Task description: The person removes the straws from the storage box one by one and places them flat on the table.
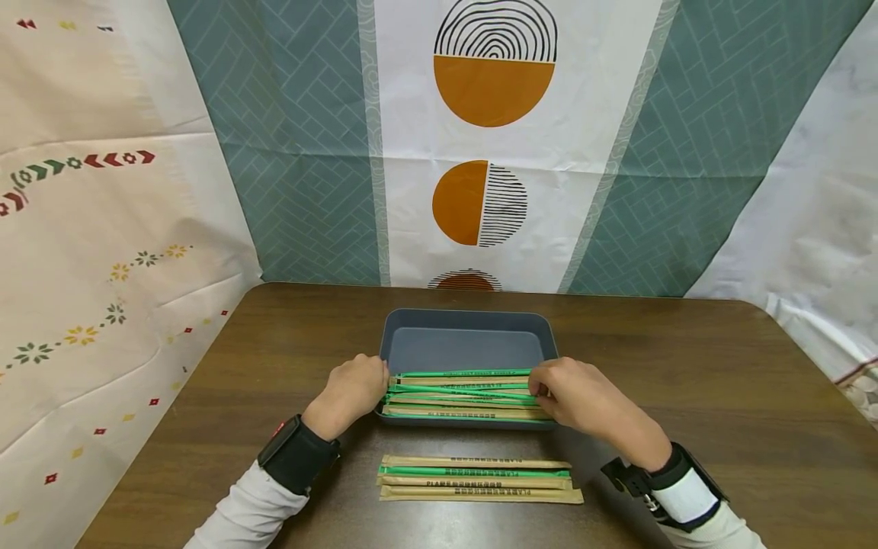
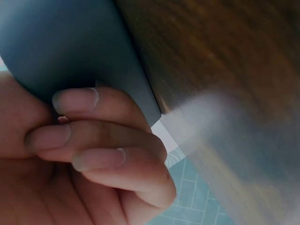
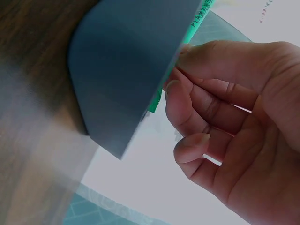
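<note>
A grey tray (image 1: 466,347) holds several wrapped straws, green and tan, laid lengthwise along its near side. My right hand (image 1: 579,393) pinches the right end of a green straw (image 3: 199,21) between thumb and index finger, right at the tray's rim. At the tray's left end, my left hand (image 1: 353,389) has its fingers curled over the left end of a green straw (image 1: 439,391). Its thumb and index tips are hidden; the other fingers (image 2: 101,159) bend in front of the tray's outer wall (image 2: 79,47).
Several more wrapped straws (image 1: 480,482), mostly tan with one green, lie in a row on the brown wooden table (image 1: 309,320) in front of the tray. Patterned cloth (image 1: 309,152) hangs along the table's far edge, and more cloth (image 1: 103,343) covers the left side.
</note>
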A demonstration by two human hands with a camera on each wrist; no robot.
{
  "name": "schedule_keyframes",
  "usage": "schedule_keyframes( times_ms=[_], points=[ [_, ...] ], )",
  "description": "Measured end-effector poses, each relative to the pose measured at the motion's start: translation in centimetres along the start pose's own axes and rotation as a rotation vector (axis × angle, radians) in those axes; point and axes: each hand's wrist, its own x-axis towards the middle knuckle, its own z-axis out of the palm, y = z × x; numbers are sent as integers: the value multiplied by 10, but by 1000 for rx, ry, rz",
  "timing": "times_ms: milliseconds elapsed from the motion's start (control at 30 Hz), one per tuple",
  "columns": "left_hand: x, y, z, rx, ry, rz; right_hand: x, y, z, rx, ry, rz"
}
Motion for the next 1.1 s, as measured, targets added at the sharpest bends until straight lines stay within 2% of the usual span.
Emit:
schedule_keyframes(
  times_ms=[367, 767, 1100],
  points=[
    [0, 0, 0, 5, 9, 7, -16, -15, -13, -25, 0, -48],
    [-3, -1, -1, 9, 27, 24, -32, -26, -6, -49, -26, -68],
    [-1, -1, 1, 19, 29, 25, -35, -28, 8, 33, -130, -79]
  ],
)
